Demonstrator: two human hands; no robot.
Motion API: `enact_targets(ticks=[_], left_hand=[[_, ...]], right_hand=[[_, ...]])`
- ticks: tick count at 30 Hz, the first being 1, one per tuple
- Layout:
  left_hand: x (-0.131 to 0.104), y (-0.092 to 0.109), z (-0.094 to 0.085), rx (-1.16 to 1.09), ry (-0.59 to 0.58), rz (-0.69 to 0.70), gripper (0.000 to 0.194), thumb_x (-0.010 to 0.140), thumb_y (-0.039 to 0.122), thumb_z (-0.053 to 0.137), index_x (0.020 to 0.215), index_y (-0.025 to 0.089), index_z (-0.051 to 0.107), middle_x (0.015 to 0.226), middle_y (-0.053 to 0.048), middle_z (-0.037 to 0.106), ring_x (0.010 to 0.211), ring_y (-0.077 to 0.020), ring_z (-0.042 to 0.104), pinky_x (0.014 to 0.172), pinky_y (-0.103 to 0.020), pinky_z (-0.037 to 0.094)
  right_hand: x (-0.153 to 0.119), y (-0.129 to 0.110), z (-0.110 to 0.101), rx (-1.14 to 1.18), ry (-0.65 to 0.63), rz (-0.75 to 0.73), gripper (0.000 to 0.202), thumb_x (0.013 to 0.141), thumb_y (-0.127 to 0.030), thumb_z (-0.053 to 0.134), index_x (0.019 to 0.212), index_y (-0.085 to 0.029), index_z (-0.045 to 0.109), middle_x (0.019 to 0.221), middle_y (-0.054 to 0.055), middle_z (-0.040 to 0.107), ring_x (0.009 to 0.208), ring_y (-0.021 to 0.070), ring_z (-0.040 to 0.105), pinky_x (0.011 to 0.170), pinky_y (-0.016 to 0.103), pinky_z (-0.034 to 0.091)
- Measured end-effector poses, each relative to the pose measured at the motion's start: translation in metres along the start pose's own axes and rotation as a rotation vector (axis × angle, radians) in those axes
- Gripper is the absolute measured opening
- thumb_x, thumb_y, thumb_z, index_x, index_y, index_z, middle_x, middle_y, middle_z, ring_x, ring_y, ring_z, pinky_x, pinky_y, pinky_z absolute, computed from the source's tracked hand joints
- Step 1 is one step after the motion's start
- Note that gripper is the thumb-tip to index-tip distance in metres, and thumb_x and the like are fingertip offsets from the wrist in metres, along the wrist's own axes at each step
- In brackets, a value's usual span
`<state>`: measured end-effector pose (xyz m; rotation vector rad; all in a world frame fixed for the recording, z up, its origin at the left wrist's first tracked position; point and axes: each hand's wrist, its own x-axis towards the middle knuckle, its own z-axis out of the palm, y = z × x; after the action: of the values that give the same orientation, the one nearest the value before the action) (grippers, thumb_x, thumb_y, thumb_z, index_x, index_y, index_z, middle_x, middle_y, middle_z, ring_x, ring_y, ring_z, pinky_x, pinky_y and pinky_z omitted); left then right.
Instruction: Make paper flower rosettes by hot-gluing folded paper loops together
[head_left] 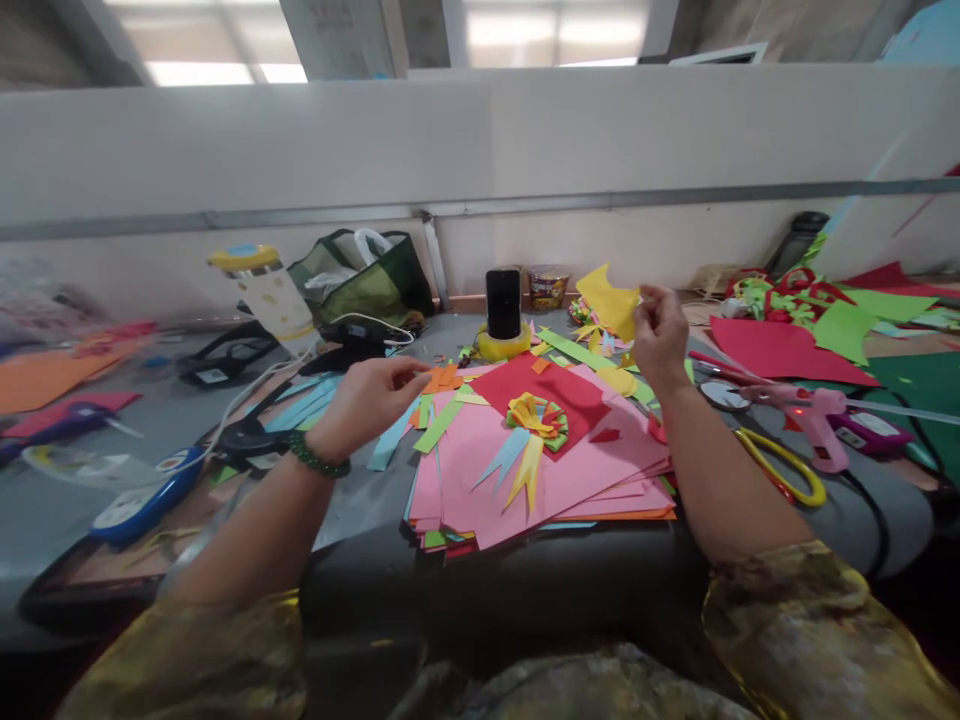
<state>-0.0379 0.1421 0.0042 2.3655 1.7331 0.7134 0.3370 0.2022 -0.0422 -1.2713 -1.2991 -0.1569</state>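
Note:
My right hand (660, 330) is raised at the right of the paper pile, its fingers pinched on the edge of a yellow paper piece (613, 303). My left hand (379, 400) hovers by the pile's left side, above orange and green strips (444, 378); its fingers are drawn together, and whether anything is between them is too small to tell. Between the hands, a rosette of yellow, orange and green paper (536, 420) with blue and yellow tails lies on a red sheet (585, 395) over stacked pink sheets (480, 480).
Behind the pile a phone (503, 304) stands on a yellow holder. At right lie a pink glue gun (821, 425) and yellow-handled scissors (784, 470). At left are a tumbler (266, 300), a blue power strip (150, 495) and cables. A low partition (300, 150) runs behind.

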Motion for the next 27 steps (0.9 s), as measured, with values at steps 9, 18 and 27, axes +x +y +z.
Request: enact_targets(ticks=[9, 18, 27], left_hand=[[0.048, 0.050, 0.054, -0.807, -0.165, -0.095, 0.063, 0.070, 0.045, 0.078, 0.122, 0.012, 0.066, 0.076, -0.002, 0.069, 0.067, -0.0166, 0.065, 0.056, -0.024, 0.046], [0.061, 0.056, 0.075, -1.004, -0.219, -0.206, 0.052, 0.070, 0.056, 0.081, 0.102, 0.017, 0.069, 0.093, -0.005, 0.073, 0.070, -0.0126, 0.068, 0.055, -0.019, 0.047], [0.062, 0.060, 0.091, -1.053, -0.261, -0.155, 0.033, 0.078, 0.043, 0.081, 0.080, 0.015, 0.066, 0.069, 0.000, 0.064, 0.057, -0.0095, 0.063, 0.056, -0.020, 0.054]], right_hand=[[-0.005, -0.013, 0.002, 0.356, -0.363, -0.033, 0.037, 0.082, -0.030, 0.057, 0.118, -0.021, 0.059, 0.071, -0.003, 0.050, 0.061, 0.0153, 0.046, 0.060, 0.030, 0.040], [-0.009, -0.019, 0.000, 0.453, -0.687, -0.013, 0.037, 0.082, -0.034, 0.066, 0.116, -0.022, 0.063, 0.073, -0.002, 0.055, 0.066, 0.0149, 0.049, 0.062, 0.029, 0.041], [-0.020, -0.032, 0.004, 0.297, -0.798, -0.076, 0.049, 0.085, -0.051, 0.065, 0.123, -0.019, 0.067, 0.083, 0.003, 0.066, 0.074, 0.0179, 0.061, 0.068, 0.032, 0.051]])
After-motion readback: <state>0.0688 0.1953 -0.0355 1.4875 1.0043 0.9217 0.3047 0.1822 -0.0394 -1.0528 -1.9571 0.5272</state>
